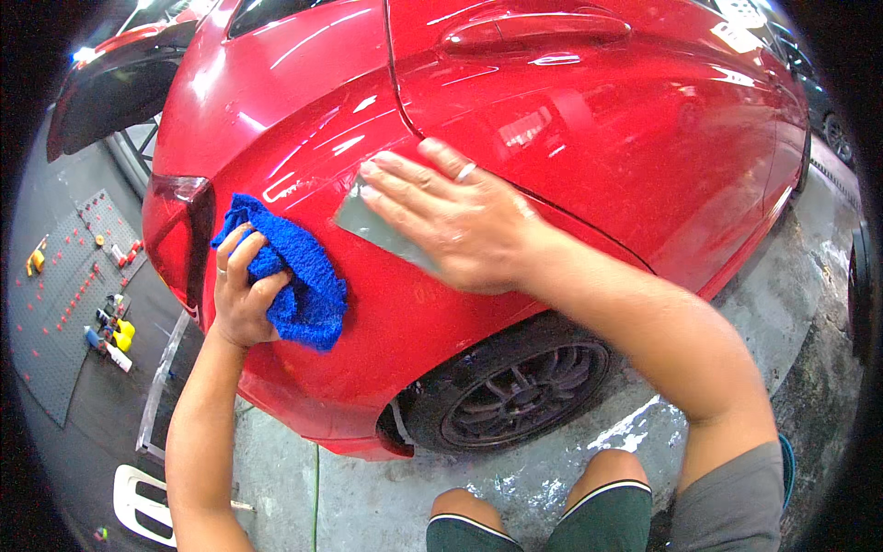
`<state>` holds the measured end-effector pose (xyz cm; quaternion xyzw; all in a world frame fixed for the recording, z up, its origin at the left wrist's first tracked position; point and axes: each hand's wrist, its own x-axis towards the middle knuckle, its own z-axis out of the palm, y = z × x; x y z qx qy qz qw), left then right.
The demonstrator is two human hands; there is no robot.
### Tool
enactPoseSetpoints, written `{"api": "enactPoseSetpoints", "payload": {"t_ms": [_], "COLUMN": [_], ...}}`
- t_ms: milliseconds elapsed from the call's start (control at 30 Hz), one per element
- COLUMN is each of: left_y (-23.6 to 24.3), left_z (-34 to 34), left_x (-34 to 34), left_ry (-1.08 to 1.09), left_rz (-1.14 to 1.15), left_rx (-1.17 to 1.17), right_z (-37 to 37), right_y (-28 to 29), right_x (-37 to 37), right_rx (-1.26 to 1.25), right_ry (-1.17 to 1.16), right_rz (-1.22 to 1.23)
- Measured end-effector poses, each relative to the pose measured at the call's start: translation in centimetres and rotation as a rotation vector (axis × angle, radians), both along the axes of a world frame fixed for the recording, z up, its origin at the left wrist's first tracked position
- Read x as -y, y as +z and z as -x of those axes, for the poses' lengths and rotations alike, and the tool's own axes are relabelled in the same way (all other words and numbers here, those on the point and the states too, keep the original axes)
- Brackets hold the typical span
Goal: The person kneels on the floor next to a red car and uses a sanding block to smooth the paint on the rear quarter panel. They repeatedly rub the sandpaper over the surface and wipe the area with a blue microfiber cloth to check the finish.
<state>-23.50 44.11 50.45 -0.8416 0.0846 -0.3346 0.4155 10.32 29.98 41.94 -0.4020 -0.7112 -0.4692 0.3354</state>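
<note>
A red car (331, 391) fills the middle of the view, its rear side panel in front of me. My left hand (244, 294) is closed around a bunched blue cloth (313, 294), which rests against the panel beside the tail light (177, 225). My right hand (474, 225) lies flat with fingers stretched over a thin grey-green sheet (375, 228), pressing it to the bodywork below the door seam. The sheet looks like sandpaper; part of it is hidden under the palm. Wet-looking marks show on the paint around it.
Below the panel sits the dark rear wheel (524, 396). The tailgate (120, 92) stands raised at upper left. A pegboard (60, 304) with several bottles (112, 336) hangs on the left wall, above a white chair (138, 506). The grey floor (276, 488) has wet patches.
</note>
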Motion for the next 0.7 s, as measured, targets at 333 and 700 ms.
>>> {"api": "enactPoseSetpoints", "payload": {"t_ms": [333,700], "left_y": [-0.7,-0.8], "left_z": [-1.0,-1.2], "left_x": [0.2,0.5], "left_ry": [0.005,-0.02], "left_rz": [0.016,0.028], "left_rx": [0.006,0.018], "right_z": [3.2,5.5], "right_y": [-0.5,-0.2], "right_x": [-0.7,-1.1], "right_rx": [-0.031,-0.022], "right_ry": [0.033,0.026], "right_rz": [0.041,0.091]}}
